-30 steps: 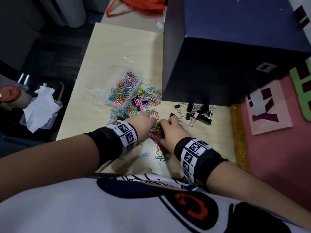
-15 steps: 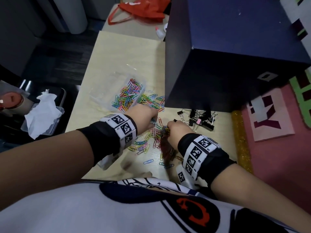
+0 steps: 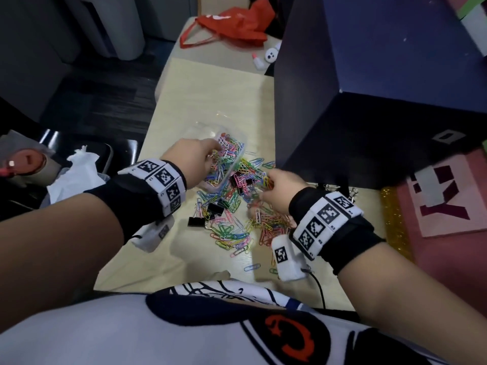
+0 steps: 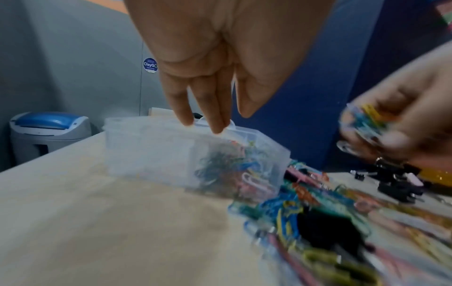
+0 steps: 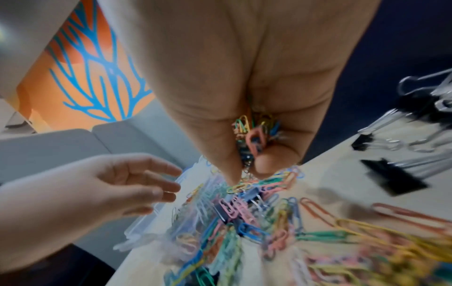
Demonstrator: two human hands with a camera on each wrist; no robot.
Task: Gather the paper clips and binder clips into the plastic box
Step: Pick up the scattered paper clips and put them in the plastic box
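A clear plastic box [image 3: 204, 131] partly filled with coloured paper clips stands at mid-table. My left hand [image 3: 214, 154] hovers over its near rim with straight fingers [image 4: 181, 100] and holds nothing. Just right of the box, my right hand [image 3: 268, 180] grips a bunch of paper clips [image 5: 254, 135] above the loose pile. More loose paper clips [image 3: 237, 227] are spread over the table between my wrists. Black binder clips [image 3: 208, 214] lie in the pile's left part. Others [image 5: 391, 174] lie by the dark box, mostly hidden behind my right wrist in the head view.
A large dark blue box [image 3: 369, 101] stands against the table's right side, close to my right hand. A tissue in a tub [image 3: 76, 169] sits off the left edge. A red bag [image 3: 237, 22] lies at the far end, a pink mat [image 3: 448, 201] to the right.
Both hands have left the near pile and moved away from me. The left hand now hangs open over the box; the right has lifted a bunch of paper clips toward it.
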